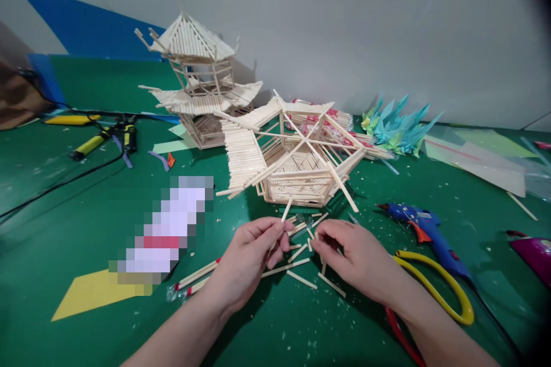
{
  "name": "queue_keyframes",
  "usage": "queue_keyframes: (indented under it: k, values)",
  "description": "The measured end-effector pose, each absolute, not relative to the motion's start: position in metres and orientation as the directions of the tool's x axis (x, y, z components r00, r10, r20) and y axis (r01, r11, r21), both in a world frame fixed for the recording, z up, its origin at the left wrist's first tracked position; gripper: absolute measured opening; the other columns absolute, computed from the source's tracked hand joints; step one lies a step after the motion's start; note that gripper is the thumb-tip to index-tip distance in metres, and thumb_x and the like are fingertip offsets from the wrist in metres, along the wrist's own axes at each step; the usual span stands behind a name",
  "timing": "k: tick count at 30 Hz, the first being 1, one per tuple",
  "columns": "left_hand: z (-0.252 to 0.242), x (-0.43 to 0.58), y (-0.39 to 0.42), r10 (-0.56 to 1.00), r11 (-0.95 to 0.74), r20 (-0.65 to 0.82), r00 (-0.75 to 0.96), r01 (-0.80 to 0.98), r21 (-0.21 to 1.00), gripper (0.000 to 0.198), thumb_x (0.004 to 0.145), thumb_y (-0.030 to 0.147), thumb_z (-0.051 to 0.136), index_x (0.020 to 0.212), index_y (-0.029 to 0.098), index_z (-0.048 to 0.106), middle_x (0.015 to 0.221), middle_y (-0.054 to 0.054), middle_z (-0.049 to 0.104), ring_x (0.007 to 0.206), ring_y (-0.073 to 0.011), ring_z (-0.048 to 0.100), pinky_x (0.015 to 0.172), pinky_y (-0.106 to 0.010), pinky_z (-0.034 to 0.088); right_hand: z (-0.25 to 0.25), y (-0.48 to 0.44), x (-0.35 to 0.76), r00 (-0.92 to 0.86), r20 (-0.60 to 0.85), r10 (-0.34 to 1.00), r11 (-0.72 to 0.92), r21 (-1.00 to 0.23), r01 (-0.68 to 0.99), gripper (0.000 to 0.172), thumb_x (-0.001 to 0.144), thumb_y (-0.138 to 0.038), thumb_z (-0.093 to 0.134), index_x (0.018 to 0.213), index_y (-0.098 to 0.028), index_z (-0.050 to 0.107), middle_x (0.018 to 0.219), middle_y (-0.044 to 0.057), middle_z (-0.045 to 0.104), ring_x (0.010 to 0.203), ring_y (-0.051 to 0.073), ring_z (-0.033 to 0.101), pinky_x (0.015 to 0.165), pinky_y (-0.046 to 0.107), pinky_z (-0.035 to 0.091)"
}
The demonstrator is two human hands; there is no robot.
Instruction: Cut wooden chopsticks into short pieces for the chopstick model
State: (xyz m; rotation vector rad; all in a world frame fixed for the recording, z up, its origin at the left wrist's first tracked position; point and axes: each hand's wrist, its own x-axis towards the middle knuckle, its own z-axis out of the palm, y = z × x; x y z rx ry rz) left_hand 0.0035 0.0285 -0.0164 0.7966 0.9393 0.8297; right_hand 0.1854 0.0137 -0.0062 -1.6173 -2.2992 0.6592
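Note:
My left hand [253,255] is closed, with a thin wooden stick [287,207] pinched between thumb and forefinger and pointing up. To its right, my right hand [357,252] is also closed, its fingertips around a short piece of wooden stick [310,234], partly hidden. Cut stick pieces [301,280] lie scattered under and between both hands. Just beyond them stands a many-sided frame of wooden sticks [297,183], with crossed sticks on top and a slatted roof panel [245,155] at its left. Red-tipped long matchsticks [198,275] lie by my left wrist.
A tiered stick pagoda [202,97] stands at the back left. A blue glue gun [437,235] and a tool with yellow and red looped handles [467,307] lie right. Yellow-handled pliers [92,143] are left. Blue folded paper [398,126] and bagged matchsticks [331,126] sit behind.

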Motion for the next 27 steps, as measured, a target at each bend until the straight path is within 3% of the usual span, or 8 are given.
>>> queue_keyframes:
  k: [3, 6, 8, 16, 27]
  values:
    - [-0.017, 0.003, 0.029, 0.882, 0.424, -0.335, 0.33, -0.249, 0.871, 0.017, 0.08, 0.026, 0.054, 0.079, 0.012, 0.063, 0.057, 0.002, 0.052, 0.044, -0.0028, 0.032, 0.043, -0.017, 0.021, -0.001, 0.014, 0.178, -0.495, -0.013, 0.869, 0.462, -0.336, 0.821, 0.014, 0.085, -0.025, 0.044, 0.074, -0.02, 0.052, 0.075, 0.0, 0.059, 0.073, 0.015, 0.051, 0.062, 0.025, 0.033]
    - [-0.017, 0.003, 0.029, 0.89, 0.407, -0.322, 0.323, -0.242, 0.881, 0.017, 0.078, 0.027, 0.055, 0.078, 0.012, 0.062, 0.056, 0.002, 0.052, 0.042, -0.0029, 0.032, 0.042, -0.017, 0.02, 0.002, 0.018, 0.168, -0.627, -0.031, 0.778, 0.619, -0.134, 0.774, 0.013, 0.084, -0.021, 0.047, 0.074, -0.021, 0.055, 0.075, 0.0, 0.06, 0.073, 0.017, 0.052, 0.061, 0.027, 0.033]
    - [-0.016, 0.003, 0.029, 0.895, 0.393, -0.313, 0.317, -0.231, 0.89, 0.017, 0.078, 0.028, 0.056, 0.076, 0.012, 0.062, 0.056, 0.002, 0.051, 0.042, -0.0035, 0.032, 0.042, -0.018, 0.02, 0.003, 0.021, 0.162, -0.691, -0.055, 0.72, 0.688, -0.065, 0.722, 0.012, 0.082, -0.018, 0.049, 0.074, -0.021, 0.057, 0.076, 0.001, 0.06, 0.072, 0.018, 0.052, 0.059, 0.029, 0.034]
    - [-0.015, 0.002, 0.028, 0.911, 0.344, -0.275, 0.308, -0.195, 0.919, 0.019, 0.076, 0.03, 0.056, 0.072, 0.012, 0.061, 0.055, 0.003, 0.05, 0.043, -0.0051, 0.033, 0.042, -0.019, 0.022, -0.001, 0.025, 0.143, -0.709, -0.155, 0.688, 0.711, -0.051, 0.701, 0.017, 0.08, -0.01, 0.045, 0.087, -0.014, 0.061, 0.085, 0.008, 0.065, 0.074, 0.021, 0.058, 0.063, 0.029, 0.043]
    - [-0.013, 0.006, 0.026, 0.944, 0.258, -0.233, 0.234, -0.082, 0.963, 0.019, 0.078, 0.029, 0.053, 0.079, 0.011, 0.062, 0.054, 0.003, 0.049, 0.043, -0.0065, 0.034, 0.041, -0.019, 0.023, -0.007, 0.023, 0.146, -0.716, -0.155, 0.681, 0.719, -0.047, 0.694, 0.023, 0.077, -0.004, 0.042, 0.091, -0.008, 0.06, 0.083, 0.014, 0.065, 0.071, 0.026, 0.061, 0.06, 0.036, 0.048]
